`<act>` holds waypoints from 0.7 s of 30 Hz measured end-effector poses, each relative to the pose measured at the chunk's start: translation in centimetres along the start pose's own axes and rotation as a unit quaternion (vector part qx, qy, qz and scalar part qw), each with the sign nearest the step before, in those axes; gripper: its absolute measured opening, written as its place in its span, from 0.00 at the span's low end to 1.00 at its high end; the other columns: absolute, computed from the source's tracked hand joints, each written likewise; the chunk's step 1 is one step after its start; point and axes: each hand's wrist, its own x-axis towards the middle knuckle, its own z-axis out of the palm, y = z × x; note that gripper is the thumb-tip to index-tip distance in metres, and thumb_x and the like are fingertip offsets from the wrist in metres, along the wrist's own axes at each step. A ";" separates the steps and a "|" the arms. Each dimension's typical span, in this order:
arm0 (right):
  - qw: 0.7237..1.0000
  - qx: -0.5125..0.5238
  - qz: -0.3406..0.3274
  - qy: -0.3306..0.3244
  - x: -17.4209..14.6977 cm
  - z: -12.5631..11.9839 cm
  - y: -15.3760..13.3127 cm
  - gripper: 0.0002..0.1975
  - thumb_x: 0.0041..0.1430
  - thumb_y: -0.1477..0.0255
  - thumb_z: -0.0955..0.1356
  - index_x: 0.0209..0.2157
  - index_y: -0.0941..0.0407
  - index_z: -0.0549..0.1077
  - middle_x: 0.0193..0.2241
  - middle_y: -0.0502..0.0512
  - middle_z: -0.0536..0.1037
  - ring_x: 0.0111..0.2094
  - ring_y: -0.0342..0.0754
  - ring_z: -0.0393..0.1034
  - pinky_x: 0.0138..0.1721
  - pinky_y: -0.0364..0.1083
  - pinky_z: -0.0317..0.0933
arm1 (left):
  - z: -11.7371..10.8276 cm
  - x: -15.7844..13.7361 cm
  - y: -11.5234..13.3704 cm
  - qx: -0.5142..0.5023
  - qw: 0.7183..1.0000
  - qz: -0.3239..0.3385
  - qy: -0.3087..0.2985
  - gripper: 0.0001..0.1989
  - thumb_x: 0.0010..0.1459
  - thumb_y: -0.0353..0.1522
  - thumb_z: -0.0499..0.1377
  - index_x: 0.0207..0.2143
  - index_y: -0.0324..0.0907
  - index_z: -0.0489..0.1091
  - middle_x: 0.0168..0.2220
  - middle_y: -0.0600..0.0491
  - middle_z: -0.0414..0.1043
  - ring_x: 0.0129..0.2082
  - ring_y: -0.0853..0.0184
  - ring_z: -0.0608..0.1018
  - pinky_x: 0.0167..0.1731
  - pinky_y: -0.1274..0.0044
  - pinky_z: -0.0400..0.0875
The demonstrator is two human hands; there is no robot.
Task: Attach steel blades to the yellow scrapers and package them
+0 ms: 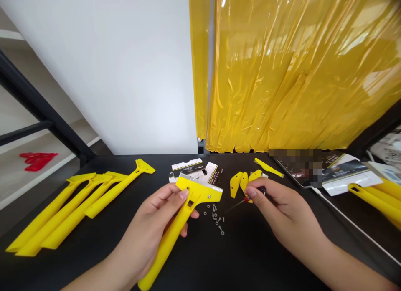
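My left hand [163, 211] is closed round the head of a yellow scraper [175, 232], its thumb lying on the flat plate. A bright metal blade edge runs along the top of that head, and one screw sits at its right side; the other hole, near my thumb, shows dark. In my right hand [272, 203] I pinch a small screwdriver [247, 198] with a red and dark handle, its thin shaft pointing left toward the scraper but apart from it. Between my hands, loose screws and nuts [217, 220] lie on the black table [238, 257].
Several yellow scraper handles [69, 216] lie at the left. Yellow head plates [236, 184] and a yellow strip [268, 167] are behind my right hand. Printed cards [188, 168] lie at the back. A tablet-like device [291, 170] with a white cable [354, 224] stands right, beside more yellow handles [376, 201].
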 end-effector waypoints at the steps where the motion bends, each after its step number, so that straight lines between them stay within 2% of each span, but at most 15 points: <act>1: 1.000 0.002 0.010 -0.008 0.1 0.2 0.2 0.14 0.73 0.59 0.65 0.36 0.50 0.77 0.31 0.51 0.79 0.34 0.49 0.73 0.37 0.46 0.65 | 0.0 0.0 0.0 0.002 1.000 -0.001 0.000 0.12 0.66 0.43 0.65 0.41 0.44 0.75 0.34 0.50 0.83 0.25 0.69 0.75 0.26 0.79 0.74; 5: 0.999 0.010 0.030 -0.028 0.4 0.5 0.6 0.17 0.74 0.58 0.64 0.35 0.51 0.76 0.31 0.51 0.79 0.35 0.50 0.73 0.37 0.46 0.64 | 0.0 0.0 0.0 0.007 1.000 -0.004 0.001 0.13 0.67 0.44 0.65 0.41 0.44 0.74 0.34 0.50 0.83 0.26 0.69 0.75 0.26 0.80 0.74; 21: 0.997 0.019 0.037 -0.059 0.5 0.7 0.6 0.18 0.74 0.56 0.63 0.36 0.52 0.76 0.32 0.51 0.79 0.36 0.50 0.73 0.36 0.47 0.63 | 0.0 0.0 0.0 -0.007 1.000 0.000 0.011 0.12 0.65 0.43 0.66 0.42 0.43 0.75 0.36 0.51 0.82 0.25 0.70 0.76 0.24 0.79 0.74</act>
